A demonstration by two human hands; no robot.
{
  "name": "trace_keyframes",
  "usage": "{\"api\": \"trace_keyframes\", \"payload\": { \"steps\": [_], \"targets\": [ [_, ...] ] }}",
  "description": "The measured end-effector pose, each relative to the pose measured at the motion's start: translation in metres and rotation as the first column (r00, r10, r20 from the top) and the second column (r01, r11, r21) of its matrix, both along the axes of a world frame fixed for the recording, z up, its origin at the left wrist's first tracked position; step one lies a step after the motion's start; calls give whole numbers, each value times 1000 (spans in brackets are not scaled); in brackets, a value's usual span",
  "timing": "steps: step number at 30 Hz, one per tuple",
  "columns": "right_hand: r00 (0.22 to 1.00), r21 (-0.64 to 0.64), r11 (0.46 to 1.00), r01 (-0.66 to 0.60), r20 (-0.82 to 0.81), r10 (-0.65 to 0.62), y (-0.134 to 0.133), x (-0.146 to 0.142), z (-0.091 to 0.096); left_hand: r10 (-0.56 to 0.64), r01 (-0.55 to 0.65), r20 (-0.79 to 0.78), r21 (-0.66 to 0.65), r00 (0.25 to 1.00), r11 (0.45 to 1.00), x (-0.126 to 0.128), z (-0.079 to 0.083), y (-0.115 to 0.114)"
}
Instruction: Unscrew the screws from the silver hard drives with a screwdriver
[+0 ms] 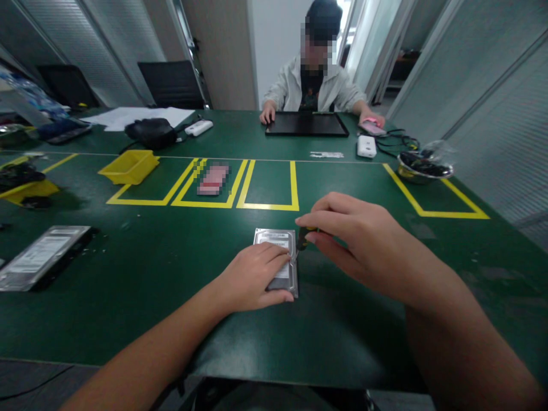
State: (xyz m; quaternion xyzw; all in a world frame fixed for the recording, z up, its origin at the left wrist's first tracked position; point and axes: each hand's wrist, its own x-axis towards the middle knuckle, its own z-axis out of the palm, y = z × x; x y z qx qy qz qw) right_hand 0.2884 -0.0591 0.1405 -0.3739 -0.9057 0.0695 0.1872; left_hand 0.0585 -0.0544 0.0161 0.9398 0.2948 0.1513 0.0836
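Observation:
A small silver hard drive (280, 279) lies on the green table in front of me, its label partly covered. My left hand (259, 274) rests over it, closed on the drive, with the fingers across its top and the thumb along the near edge. Between the thumb and fingers of my right hand (349, 234) is a short screwdriver with a black and yellow handle (303, 238). Its shaft slants down to the drive's right edge, close to my left fingertips. Whether the tip sits in a screw is too small to tell.
A larger drive (45, 257) lies at the left. Yellow tape (268, 206) marks several spots beyond my hands. A yellow bin (131, 166) stands back left, a metal bowl (423, 171) back right. Opposite sits a person (282, 85) with a hand at a black panel (306, 124).

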Motion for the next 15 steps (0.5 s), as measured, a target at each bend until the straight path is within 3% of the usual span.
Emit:
{"api": "trace_keyframes", "payload": {
  "steps": [11,15],
  "targets": [
    [989,69,991,113,90,-119,2,-5,-3,0,0,-10,-10,1000,1000,1,0,0],
    [992,93,990,104,66,-110,1,-5,-4,-8,8,-7,-9,1000,1000,0,1,0]
  ]
}}
